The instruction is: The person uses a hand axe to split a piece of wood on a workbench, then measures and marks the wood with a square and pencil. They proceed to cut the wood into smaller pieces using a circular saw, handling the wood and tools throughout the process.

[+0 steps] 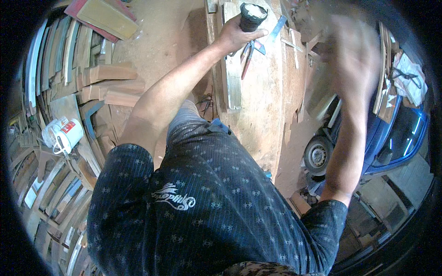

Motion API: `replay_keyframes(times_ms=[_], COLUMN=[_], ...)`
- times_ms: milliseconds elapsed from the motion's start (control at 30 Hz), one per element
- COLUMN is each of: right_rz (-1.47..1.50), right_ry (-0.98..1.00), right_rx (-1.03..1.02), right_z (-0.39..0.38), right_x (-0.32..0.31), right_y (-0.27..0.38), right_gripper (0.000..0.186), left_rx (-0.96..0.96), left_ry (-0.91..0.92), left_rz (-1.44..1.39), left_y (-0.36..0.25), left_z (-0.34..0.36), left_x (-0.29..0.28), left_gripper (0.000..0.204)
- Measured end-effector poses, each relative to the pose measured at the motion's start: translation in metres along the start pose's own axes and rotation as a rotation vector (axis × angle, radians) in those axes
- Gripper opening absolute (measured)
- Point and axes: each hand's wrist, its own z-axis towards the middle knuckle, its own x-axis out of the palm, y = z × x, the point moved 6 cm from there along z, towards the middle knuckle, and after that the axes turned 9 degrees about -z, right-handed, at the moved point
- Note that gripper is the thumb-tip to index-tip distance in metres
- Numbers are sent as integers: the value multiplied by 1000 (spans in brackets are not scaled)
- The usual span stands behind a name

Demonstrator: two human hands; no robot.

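At the far end of the workbench [255, 115], my left hand [233, 36] is closed around a dark round container [250, 24] with pale stuff inside its top. Just below that hand lies a plier-like tool [247, 62] with red and blue parts. A flat blue strip or tool [277, 28] rests right of the container. My right hand [352, 60] is raised out to the right, apart from the bench. Motion smears its fingers, so I cannot make out their pose or anything in them.
Stacked wood pieces [113, 85] and a white bucket [70, 135] stand on the left. A long wooden beam [231, 69] lies along the bench's left side. On the right are a blue car [391, 133] and a wheel [317, 155]. Boards [103, 18] lie at upper left.
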Motion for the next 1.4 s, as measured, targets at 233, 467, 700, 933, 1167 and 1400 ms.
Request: replay_keyframes(times_ms=[233, 467, 700, 933, 1167, 1400], right_rz=[371, 458, 364, 583, 476, 776], right_ry=[387, 36, 452, 110, 639, 446], right_rx=[365, 236, 385, 197, 628, 1323], right_z=[27, 57, 50, 93, 30, -110], right_x=[41, 30, 101, 80, 135, 79], right_y=[-3, 18, -9, 7, -12, 16], right_gripper=[49, 37, 56, 34, 50, 40], left_rx=[140, 47, -44, -66, -315, -569], left_ry=[-109, -86, -62, -44, -137, -81], left_rz=[224, 67, -23, -70, -99, -514], left_y=[12, 17, 21, 24, 82, 100], left_z=[11, 17, 25, 38, 81, 109], left_x=[-7, -15, -6, -14, -37, -42], left_gripper=[56, 57, 54, 44, 27, 19])
